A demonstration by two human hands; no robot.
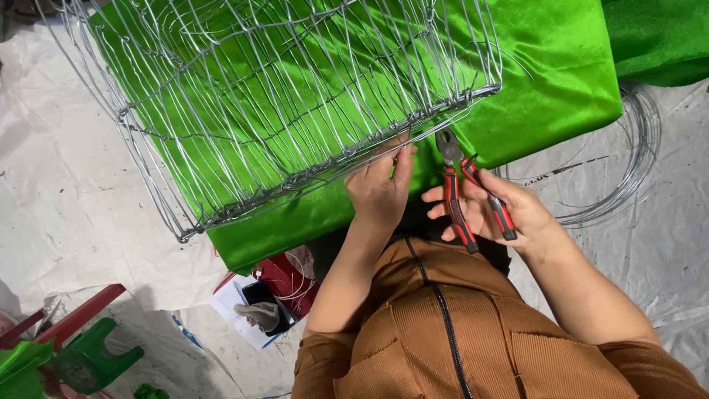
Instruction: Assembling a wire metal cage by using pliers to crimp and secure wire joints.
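Two hands are working the near rim of the wire cage (281, 96). Right hand (495, 210) is wrapping loosely around the red-and-black pliers (469, 193), handles fanned apart in the palm, nose pointing to 11 o'clock and sitting just short of the rim wire; I cannot tell whether the tips are parted or touching. Left hand (380, 185) is pinching the rim wire between thumb and fingertips (402, 157), at 9 o'clock from the pliers nose and very near it. Cage is lying tilted on the green cloth (554, 74), filling the frame from 10 to 12 o'clock, its near corner with a wrapped wire knot at 12 o'clock from the pliers. Loose wire coil (635, 162) is lying on the white sheet (66, 207) at 3 o'clock, well apart from both hands. My read: a tie at the rim is being made, so keeping the pinch tight and right beside the nose matters, letting the strand stay put while the tips bite. Closing the handles fully before twisting, and turning from the wrist in short pulls, looks safest; thin wire could snap or spring back toward the fingers. Green stool (88, 358) is sitting at 8 o'clock, clear of the work.
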